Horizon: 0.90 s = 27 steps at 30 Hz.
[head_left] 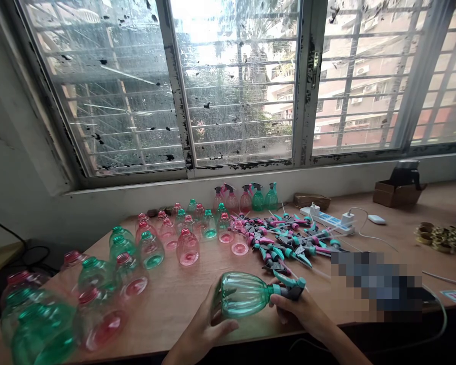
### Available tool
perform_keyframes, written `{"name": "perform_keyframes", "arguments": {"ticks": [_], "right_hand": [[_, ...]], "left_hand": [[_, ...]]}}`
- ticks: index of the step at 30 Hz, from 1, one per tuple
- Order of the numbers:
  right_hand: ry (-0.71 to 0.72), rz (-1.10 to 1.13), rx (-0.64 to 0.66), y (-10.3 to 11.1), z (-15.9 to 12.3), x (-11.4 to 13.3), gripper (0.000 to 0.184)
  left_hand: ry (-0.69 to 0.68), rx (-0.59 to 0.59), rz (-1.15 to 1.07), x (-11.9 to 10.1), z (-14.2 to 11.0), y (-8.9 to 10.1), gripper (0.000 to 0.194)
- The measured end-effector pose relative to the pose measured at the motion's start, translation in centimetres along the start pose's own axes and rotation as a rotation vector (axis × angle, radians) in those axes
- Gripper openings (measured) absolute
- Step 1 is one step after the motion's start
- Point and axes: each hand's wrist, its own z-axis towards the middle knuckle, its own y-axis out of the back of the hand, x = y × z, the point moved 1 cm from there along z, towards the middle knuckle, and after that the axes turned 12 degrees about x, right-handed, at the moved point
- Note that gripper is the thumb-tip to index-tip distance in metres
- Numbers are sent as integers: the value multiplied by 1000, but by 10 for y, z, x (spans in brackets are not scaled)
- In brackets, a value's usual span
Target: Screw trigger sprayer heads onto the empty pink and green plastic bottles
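Observation:
A clear green spray bottle [245,294] lies sideways between my hands, above the front edge of the table. Its trigger head, with a teal lever and a dark nozzle, points right and sits at the bottle's neck. My left hand [216,317] is wrapped round the base of the bottle, thumb along the lower side. At the other end, my right hand [294,306] grips the teal collar and dark head with thumb and fingers. Some of the right fingers are hidden behind the head. A heap of loose pink and teal trigger heads [289,238] lies just beyond.
Several open pink and green bottles, such as a pink bottle [188,248], stand across the table's left side. Several bottles with heads, including a green one [257,197], line the wall. A power strip [329,220], cardboard box [399,192] and blurred-out object [376,286] are right.

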Motion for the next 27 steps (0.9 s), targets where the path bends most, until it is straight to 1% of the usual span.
{"name": "perform_keyframes", "arguments": {"ticks": [2,6,9,13,16,19,24,27], "right_hand": [[-1,0,8,-1,0,0,40],[34,27,9,-2,0,2,38],[51,56,11,-2,1,1,40],[51,52,9,0,2,-4,40],[39,45,7,1,2,-5,40],[34,38,4,1,2,-4,40],[53,35,15,1,2,-3,39],[67,35,34,0,2,-4,35]], "left_hand": [[8,-2,-4,2,0,1,87],[-9,-27,34,8,1,4,94],[-40,-65,90,10,2,5,94],[-10,-30,81,5,2,4,102],[6,-31,80,1,3,3,94],[21,-41,139,-2,4,2,87],[-7,-53,173,-1,3,2,97],[-10,-51,162,1,2,1,97]]}}
